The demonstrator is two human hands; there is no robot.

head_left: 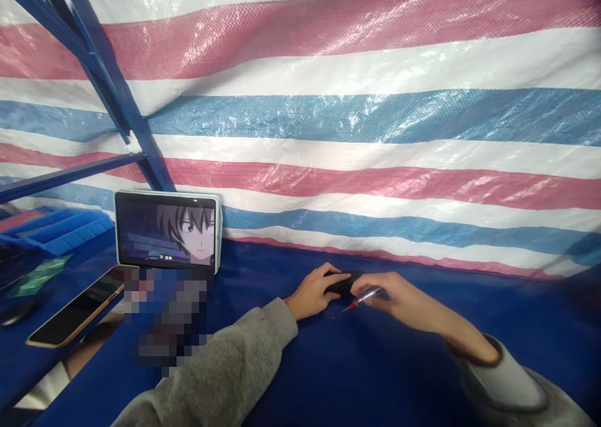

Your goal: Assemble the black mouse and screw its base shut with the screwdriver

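My left hand (317, 292) grips the near-left end of a small black object (344, 283) on the blue table, fingers bent over it. Its kind is hidden by my hands. At its right side, my right hand (387, 295) is closed around a small screwdriver (364, 297) with a clear handle, a red collar and a thin metal shaft. The screwdriver is tilted, its tip pointing down and left, just above the table and apart from the black object. My right fingertips touch or nearly touch the black object's right end.
A tablet (166, 231) stands upright at the left, playing a cartoon. A phone (82, 308) lies near it, before a blue tray (70, 226). A blurred-out patch and part of another person's arm (89, 345) show lower left. Striped sheeting (375, 120) hangs behind the table (375, 377).
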